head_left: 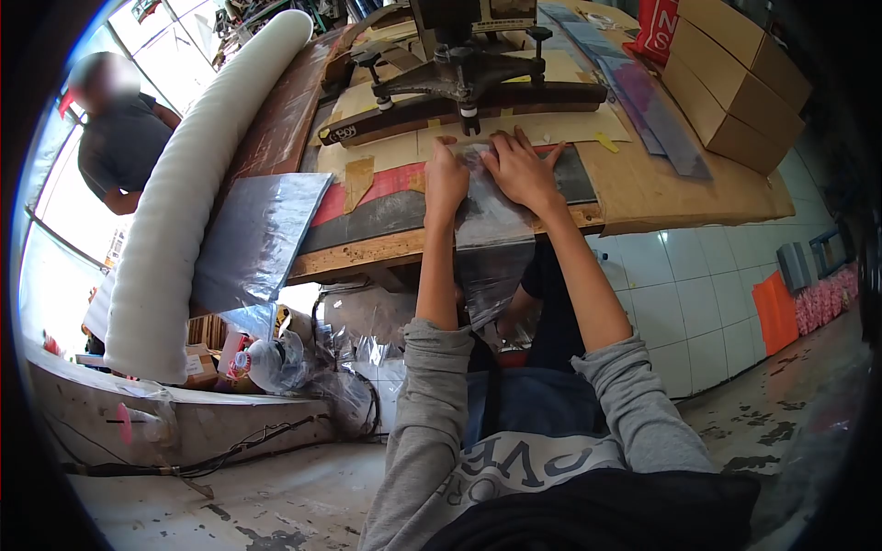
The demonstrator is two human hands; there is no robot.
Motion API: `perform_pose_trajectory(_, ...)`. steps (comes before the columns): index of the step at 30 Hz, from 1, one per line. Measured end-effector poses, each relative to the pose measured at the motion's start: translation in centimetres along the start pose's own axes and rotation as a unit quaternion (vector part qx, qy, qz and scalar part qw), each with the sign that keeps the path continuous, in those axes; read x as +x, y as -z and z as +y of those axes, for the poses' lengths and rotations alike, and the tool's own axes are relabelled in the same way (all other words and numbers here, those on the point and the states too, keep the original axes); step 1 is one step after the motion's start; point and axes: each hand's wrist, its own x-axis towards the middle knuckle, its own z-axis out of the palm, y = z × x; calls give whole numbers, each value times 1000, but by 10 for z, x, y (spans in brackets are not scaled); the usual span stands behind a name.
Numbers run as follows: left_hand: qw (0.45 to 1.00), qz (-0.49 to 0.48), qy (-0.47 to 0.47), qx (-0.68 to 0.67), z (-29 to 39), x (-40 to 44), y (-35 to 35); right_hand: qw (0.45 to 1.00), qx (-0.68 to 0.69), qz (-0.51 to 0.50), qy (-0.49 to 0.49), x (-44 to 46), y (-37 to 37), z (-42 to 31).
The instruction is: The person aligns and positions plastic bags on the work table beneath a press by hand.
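A clear plastic bag or sheet (491, 220) lies under my hands and hangs over the front edge of the worktable. My left hand (446, 182) has its fingers curled closed at the left edge of this plastic. On its right side, my right hand (525, 173) rests with fingers apart, pressing on the plastic near its far end. Just beyond my fingertips is the long dark bar (469, 107) of a press-like machine, carried by a black metal bracket (457, 73). The far end of the plastic is partly hidden by my hands.
A stack of clear plastic sheets (259, 234) lies at the table's left corner, beside a long white foam roll (202, 197). Cardboard boxes (730, 87) stand on the right, near bluish plastic strips (643, 106). Another person (124, 138) is at the far left.
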Motion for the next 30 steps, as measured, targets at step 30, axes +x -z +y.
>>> perform_pose_trajectory(30, 999, 29, -24, 9, 2, -3, -3, 1000, 11, -2, -5, 1, 0, 0)
